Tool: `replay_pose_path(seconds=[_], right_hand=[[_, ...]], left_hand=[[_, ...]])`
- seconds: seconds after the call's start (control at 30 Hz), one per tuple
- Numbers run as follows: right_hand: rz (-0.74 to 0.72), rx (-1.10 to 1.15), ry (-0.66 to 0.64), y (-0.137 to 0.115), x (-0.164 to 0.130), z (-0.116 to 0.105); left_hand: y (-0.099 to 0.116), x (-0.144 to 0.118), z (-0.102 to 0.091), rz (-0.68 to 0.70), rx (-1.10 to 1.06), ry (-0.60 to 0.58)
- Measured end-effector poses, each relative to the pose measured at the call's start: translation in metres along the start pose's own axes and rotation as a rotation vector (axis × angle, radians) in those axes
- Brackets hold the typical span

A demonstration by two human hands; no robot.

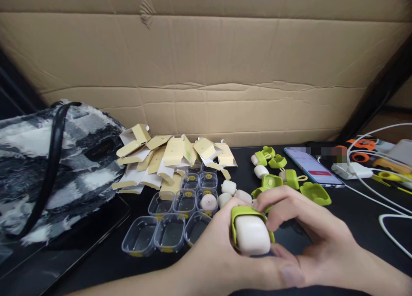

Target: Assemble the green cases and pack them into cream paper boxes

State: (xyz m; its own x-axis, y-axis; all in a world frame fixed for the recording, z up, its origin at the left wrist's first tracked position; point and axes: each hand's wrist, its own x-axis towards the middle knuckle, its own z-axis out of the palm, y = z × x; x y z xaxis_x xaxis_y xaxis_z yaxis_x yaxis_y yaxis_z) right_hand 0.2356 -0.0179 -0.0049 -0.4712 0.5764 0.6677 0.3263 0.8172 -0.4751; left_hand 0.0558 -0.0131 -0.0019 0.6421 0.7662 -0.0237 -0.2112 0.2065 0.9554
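My left hand (219, 248) is closed around a green cover (242, 211) with a white rounded case (253, 235) sitting in it. From the other side, my right hand (317, 233) grips the same piece, its fingers curled over the cover's right edge. Just behind the hands lie several loose white rounded pieces (228, 187), partly hidden by my fingers. Further right, several other green covers (315, 193) are scattered, a few with loops and some with white pieces beside or in them.
Clear plastic tubs (140, 236) stand in rows at centre left; one holds a round pale piece (208, 202). Opened cardboard boxes (175, 152) pile behind. A fuzzy black-and-white bag (80, 158) is left. At right lie a phone (313, 167), a charger (357, 170) and white cables (383, 218).
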Motion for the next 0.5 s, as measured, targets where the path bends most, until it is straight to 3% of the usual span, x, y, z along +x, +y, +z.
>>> replay_pose_path(seconds=[0.2,0.4,0.5], right_hand=[[0.016,-0.057,0.044,-0.002,-0.009,0.009],[0.002,-0.111,0.049,-0.002,-0.010,0.008],[-0.006,-0.186,-0.011,-0.003,-0.008,0.002]], left_hand=[[-0.005,-0.001,0.001,-0.133,0.032,0.035],[-0.007,0.000,0.000,-0.107,0.013,-0.022],[-0.011,0.002,-0.002,-0.079,-0.049,-0.045]])
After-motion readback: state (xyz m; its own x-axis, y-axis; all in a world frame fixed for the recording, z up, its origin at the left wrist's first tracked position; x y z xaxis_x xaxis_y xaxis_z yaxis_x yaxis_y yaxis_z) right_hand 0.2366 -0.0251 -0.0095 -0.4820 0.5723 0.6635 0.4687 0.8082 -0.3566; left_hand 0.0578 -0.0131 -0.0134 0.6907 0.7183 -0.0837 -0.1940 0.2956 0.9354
